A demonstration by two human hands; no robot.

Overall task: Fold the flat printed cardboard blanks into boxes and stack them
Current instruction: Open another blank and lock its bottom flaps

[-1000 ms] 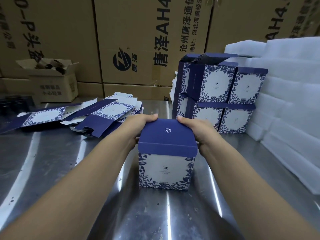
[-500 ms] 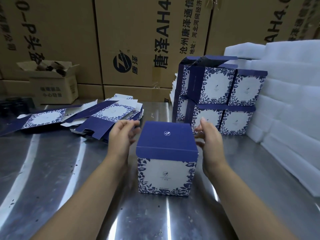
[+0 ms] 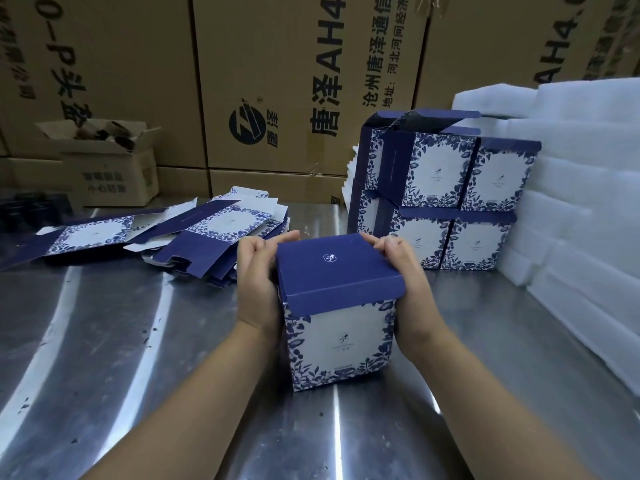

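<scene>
A folded blue-and-white floral box (image 3: pixel 341 336) stands in the middle of the steel table (image 3: pixel 104 341), tilted slightly, its dark blue lid closed with the front flap hanging outside. My left hand (image 3: pixel 258 282) grips its left side, fingers curled over the lid's back left corner. On the right side my right hand (image 3: pixel 403 282) holds it the same way. Flat printed blanks (image 3: pixel 207 233) lie in a loose heap at the left. Finished boxes (image 3: pixel 450 195) are stacked two high behind, some with lids open.
White foam sheets (image 3: pixel 571 202) are piled along the right edge. Large brown cartons (image 3: pixel 277 81) wall off the back. A small open carton (image 3: pixel 110 168) sits at the back left.
Half a second ago both hands hovered open beside the box. Now they clasp its sides, and the box has tilted and come nearer to me.
</scene>
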